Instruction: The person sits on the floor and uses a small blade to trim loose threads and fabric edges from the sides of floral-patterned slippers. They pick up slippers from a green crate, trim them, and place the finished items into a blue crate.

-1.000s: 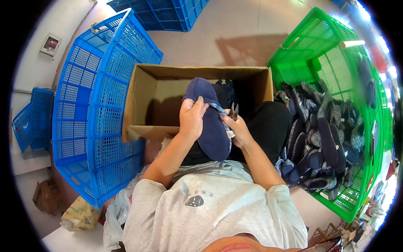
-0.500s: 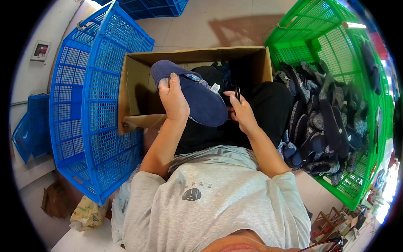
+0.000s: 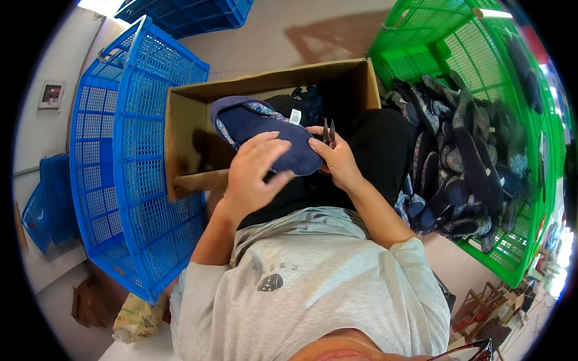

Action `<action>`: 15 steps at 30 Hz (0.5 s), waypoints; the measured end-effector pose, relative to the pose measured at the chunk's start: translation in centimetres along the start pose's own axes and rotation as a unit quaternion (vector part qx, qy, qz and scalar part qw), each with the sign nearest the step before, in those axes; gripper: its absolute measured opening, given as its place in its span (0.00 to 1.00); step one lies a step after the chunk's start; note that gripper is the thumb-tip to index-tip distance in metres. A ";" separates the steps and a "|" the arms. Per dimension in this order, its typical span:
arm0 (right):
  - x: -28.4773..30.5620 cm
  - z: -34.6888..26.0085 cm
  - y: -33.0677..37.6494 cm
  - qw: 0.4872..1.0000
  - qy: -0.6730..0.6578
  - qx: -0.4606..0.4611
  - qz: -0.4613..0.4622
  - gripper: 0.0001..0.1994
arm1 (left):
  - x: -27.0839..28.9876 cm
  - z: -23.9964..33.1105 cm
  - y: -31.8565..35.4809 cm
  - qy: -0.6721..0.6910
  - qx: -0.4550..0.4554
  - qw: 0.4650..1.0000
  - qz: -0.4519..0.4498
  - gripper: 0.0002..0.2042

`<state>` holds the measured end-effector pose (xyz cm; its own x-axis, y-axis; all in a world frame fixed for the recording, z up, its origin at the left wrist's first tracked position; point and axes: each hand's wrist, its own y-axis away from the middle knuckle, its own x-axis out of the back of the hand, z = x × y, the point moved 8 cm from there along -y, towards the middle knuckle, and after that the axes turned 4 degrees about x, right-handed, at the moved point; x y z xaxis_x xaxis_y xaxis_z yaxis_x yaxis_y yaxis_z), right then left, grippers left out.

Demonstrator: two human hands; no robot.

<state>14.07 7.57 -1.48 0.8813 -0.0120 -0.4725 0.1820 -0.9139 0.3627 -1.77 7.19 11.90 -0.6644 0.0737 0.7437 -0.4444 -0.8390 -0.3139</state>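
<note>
A navy slipper (image 3: 253,123) with a flower-patterned lining and a white tag (image 3: 295,116) is held up over a cardboard box, toe pointing to the far left. My right hand (image 3: 342,162) pinches its heel edge between thumb and fingers. The same hand also keeps a small pair of thread snips (image 3: 329,133), whose dark points stick up past the fingers. My left hand (image 3: 256,174) is over the near side of the sole, fingers spread and slightly blurred; whether it touches the slipper I cannot tell.
The cardboard box (image 3: 180,129) holds dark items. A tall blue crate (image 3: 135,162) stands to its left. At right, a green crate (image 3: 512,265) contains a heap of similar slippers (image 3: 463,162). Another blue crate (image 3: 186,21) is at the far left. A yellowish bag (image 3: 139,316) lies at lower left.
My left hand has let go of the slipper's toe part and moved nearer, its fingers now spread. The slipper has turned, showing its insole side, and my right hand now grips its heel.
</note>
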 end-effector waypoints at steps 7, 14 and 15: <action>-1.0 0.7 0.7 0.990 -0.025 -0.124 -0.060 0.13 | -1.1 1.6 0.5 -0.166 -0.043 0.985 -0.032 0.21; -0.3 2.2 0.5 0.996 -0.019 -0.041 -0.077 0.12 | 0.8 0.5 0.3 -0.057 0.163 0.981 -0.085 0.19; -0.2 2.0 0.6 0.996 -0.029 -0.025 -0.082 0.12 | 0.7 -0.3 0.3 -0.048 0.188 0.977 -0.086 0.19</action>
<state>13.13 6.25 -2.77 0.8118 0.1107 -0.5733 0.3442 -0.8839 0.3166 -2.55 7.14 12.13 -0.5314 0.1957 0.8242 -0.2814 -0.9585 0.0461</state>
